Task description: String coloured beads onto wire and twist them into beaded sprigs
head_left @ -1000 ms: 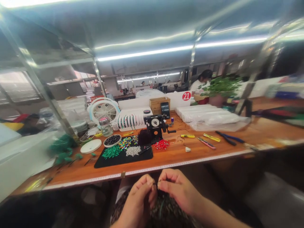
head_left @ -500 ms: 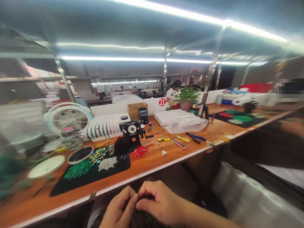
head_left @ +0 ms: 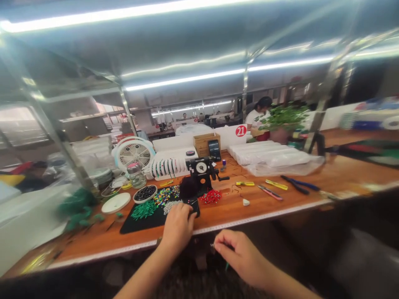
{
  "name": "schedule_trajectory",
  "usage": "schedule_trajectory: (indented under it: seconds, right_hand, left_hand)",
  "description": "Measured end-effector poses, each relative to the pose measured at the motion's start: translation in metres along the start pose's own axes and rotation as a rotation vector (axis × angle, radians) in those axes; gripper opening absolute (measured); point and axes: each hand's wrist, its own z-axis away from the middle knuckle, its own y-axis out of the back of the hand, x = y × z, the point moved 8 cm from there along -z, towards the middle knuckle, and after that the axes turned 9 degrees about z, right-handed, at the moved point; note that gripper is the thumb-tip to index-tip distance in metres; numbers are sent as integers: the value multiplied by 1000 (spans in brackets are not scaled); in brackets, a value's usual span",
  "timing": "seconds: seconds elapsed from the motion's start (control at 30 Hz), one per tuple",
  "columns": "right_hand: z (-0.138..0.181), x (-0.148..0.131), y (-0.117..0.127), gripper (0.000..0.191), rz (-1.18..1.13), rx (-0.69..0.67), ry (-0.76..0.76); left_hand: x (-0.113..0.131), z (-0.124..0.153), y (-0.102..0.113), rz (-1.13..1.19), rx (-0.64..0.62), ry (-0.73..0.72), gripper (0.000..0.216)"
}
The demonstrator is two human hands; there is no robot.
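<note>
My left hand (head_left: 177,226) reaches forward onto the black mat (head_left: 146,219) at the near part of the wooden bench (head_left: 280,203), its fingers curled down over the pile of silver beads (head_left: 172,206); I cannot tell whether that grip has closed on any of them, since the fingertips hide what is under them. My right hand (head_left: 241,257) stays low, in front of the bench edge, with thumb and forefinger pinched narrow on something small and dark with a thin green thread (head_left: 227,265) hanging beneath it; the piece is too small to make out. On the mat, the green beads (head_left: 143,209) lie to the left of my left hand, the mixed coloured beads (head_left: 165,195) just beyond it, and a bowl of black beads (head_left: 145,193) sits at the mat's far left corner. The red beads (head_left: 210,196) lie on the bare wood to the right of the mat, near the black hand-crank tool (head_left: 202,170). Further right along the bench lie pliers (head_left: 296,185) and a few small hand tools.
</note>
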Motion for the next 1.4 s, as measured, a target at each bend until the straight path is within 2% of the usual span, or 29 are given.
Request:
schedule_trajectory:
  seconds: [0.07,0.2,0.3,0.4,0.47,0.5,0.57,0.63,0.7,0.8,0.93,1.13,1.27,1.4]
  right_hand:
    - [0,2,3,19,-28,3,-21]
    - [0,5,7,21,-72,29,-28]
    - [0,9,12,22,-115,77,-53]
    - [-1,13,15,23,-201,103,-93]
    - [-1,13,17,23,-248,121,-106]
    - [-1,11,19,24,-256,136,-104]
    - [0,6,23,24,-242,176,-77]
    - [2,-1,25,24,-214,203,-29]
    - [3,-8,23,23,-190,214,18]
    - [5,-16,20,21,-140,227,69]
    - [6,-20,16,20,-85,236,121]
    - [7,-21,15,17,-5,263,160]
    - [8,-23,13,18,64,258,187]
    - [12,-30,9,20,229,235,280]
  left_hand:
    - [-11,-22,-3,-159,23,21,14]
    - [-27,-46,-16,-178,17,75,11]
    - [-24,-48,-15,-141,37,85,13]
    - [-12,-34,-3,-67,62,82,18]
    - [0,-16,4,123,35,84,19]
    - [4,-4,4,364,-9,113,17]
    - [12,23,-6,869,-160,284,20]
    - [24,50,-18,1229,-311,447,33]
    - [34,69,-26,1429,-391,581,43]
    - [38,79,-32,1581,-392,677,42]
    - [36,80,-35,1677,-363,703,37]
    - [37,81,-36,1675,-358,730,34]
    - [36,80,-34,1675,-295,730,34]
    - [29,79,-36,1631,-224,697,33]
